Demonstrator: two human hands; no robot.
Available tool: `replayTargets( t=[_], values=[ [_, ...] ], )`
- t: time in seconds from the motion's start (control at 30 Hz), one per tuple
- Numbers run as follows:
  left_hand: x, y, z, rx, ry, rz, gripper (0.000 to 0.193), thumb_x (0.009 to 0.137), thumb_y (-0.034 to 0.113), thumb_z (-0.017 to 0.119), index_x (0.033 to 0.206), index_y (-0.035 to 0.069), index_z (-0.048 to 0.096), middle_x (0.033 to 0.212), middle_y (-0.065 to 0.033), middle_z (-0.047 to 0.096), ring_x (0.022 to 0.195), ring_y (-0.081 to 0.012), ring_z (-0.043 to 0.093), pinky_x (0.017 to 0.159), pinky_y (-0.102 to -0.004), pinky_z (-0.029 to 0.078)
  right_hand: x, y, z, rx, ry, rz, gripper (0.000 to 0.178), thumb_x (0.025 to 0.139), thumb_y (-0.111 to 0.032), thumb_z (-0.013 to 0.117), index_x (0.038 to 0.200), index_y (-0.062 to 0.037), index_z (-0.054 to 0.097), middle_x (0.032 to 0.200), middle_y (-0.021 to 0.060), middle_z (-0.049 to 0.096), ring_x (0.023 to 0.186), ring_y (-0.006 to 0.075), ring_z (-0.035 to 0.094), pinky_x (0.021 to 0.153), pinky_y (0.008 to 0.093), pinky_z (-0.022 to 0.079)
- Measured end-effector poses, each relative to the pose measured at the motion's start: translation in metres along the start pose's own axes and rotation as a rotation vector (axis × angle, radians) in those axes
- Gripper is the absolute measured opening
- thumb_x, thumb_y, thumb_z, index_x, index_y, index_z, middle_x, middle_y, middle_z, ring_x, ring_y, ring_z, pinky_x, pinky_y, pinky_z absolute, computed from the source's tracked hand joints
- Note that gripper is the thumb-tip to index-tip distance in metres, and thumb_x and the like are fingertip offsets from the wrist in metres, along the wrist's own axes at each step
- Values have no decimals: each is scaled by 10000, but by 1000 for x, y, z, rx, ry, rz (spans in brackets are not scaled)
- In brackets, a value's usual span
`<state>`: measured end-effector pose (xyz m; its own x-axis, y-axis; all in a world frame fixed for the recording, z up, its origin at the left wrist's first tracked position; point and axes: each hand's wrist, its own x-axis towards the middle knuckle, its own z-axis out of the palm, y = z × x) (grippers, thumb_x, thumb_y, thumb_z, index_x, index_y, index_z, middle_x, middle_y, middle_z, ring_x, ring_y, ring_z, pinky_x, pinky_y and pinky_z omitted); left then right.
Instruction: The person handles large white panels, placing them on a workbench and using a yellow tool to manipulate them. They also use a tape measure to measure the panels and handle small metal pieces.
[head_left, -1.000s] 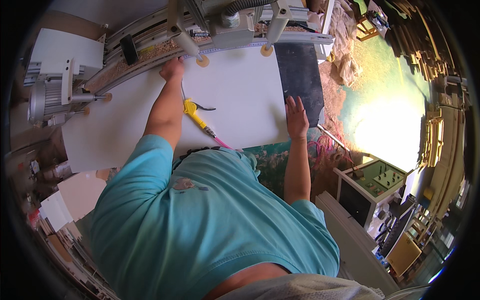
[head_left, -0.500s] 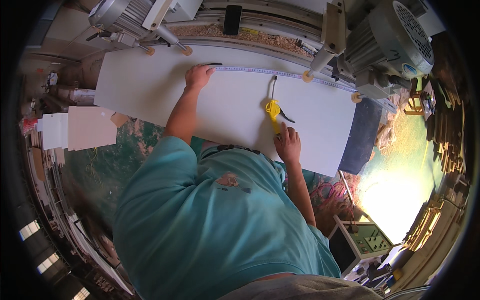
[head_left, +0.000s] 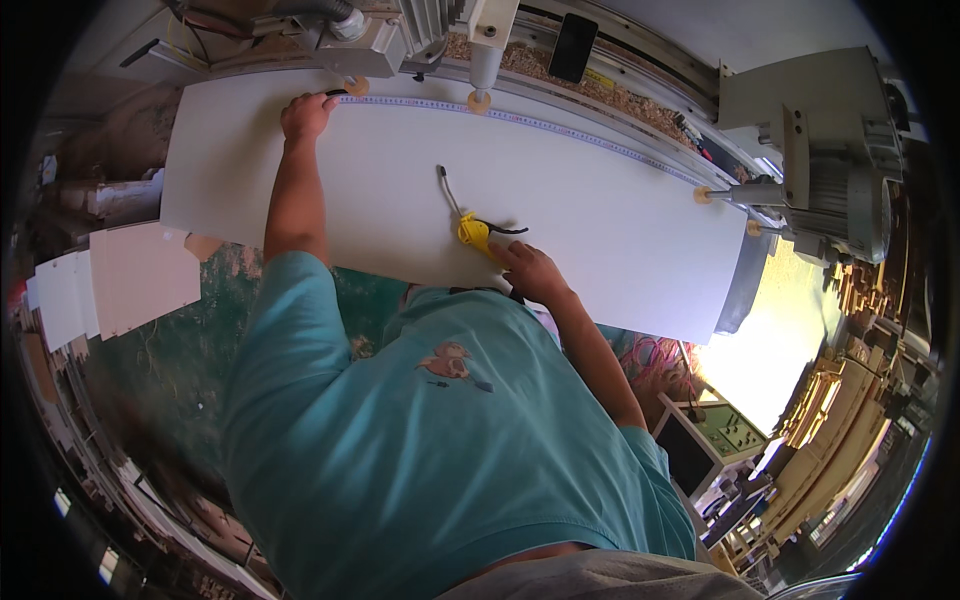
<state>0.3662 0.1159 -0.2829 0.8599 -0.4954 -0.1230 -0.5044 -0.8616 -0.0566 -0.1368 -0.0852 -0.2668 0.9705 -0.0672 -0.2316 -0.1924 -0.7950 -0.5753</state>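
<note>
My left hand is closed at the far left of a white board, pinching one end of a tape measure. A small dark piece shows at its fingertips. From there the blade runs to the right along the board's far edge, passing a round pad. A yellow air blow gun lies on the board in front of me, its thin nozzle pointing away and its black lever to the right. My right hand is closed about the lower end of its handle; the fingertips are partly hidden.
Machine arms with round tan pads reach over the board's far edge. Behind them a phone rests on a rail beside wood chips. Smaller panels stand at left. A cabinet with a green control panel is at lower right.
My view has shifted, and the machine parts appear farther right. Along the board's far edge my left hand has gone left, with more tape showing. My right hand stays at the blow gun's handle.
</note>
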Motion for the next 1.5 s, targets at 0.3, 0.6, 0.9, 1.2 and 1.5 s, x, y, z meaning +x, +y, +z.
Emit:
replayTargets(
  t=[0.3, 0.6, 0.9, 1.2, 1.5],
  values=[
    [64, 19, 23, 54, 69, -51, 373, 911, 575, 534, 1026, 272, 720, 1034, -9, 708, 998, -262, 654, 800, -452, 496, 206, -76, -214, 51, 759, 89, 637, 764, -425, 783, 1196, -15, 556, 1099, 179, 622, 893, 291, 631, 764, 394, 524],
    [66, 18, 26, 13, 61, -99, 356, 918, 549, 530, 999, 260, 721, 999, -37, 710, 991, -268, 649, 785, -484, 498, 221, -77, -211, 37, 730, 279, 503, 709, -475, 784, 824, -36, 567, 801, 136, 672, 738, 326, 660, 653, 417, 521],
    [66, 23, 27, -60, 61, -94, 425, 920, 595, 501, 1010, 239, 715, 1071, -37, 695, 1036, -268, 635, 814, -486, 489, 205, -71, -211, 93, 830, 303, 493, 720, -446, 790, 853, -28, 565, 807, 156, 673, 739, 337, 671, 667, 426, 524],
    [73, 18, 34, -78, 78, -75, 441, 929, 602, 491, 977, 229, 721, 982, -40, 710, 998, -266, 642, 794, -467, 487, 203, -67, -209, 95, 871, 250, 477, 749, -407, 778, 886, -14, 547, 841, 179, 673, 785, 356, 675, 698, 427, 530],
    [-44, 102, -25, -459, -712, 697, 369, 937, 417, 613, 1009, 65, 698, 794, -124, 683, 745, -270, 645, 742, -365, 500, 94, -61, -124, 502, 825, 341, 351, 883, -191, 708, 1175, -17, 620, 959, 116, 685, 720, 162, 641, 690, 294, 533]
  ],
)
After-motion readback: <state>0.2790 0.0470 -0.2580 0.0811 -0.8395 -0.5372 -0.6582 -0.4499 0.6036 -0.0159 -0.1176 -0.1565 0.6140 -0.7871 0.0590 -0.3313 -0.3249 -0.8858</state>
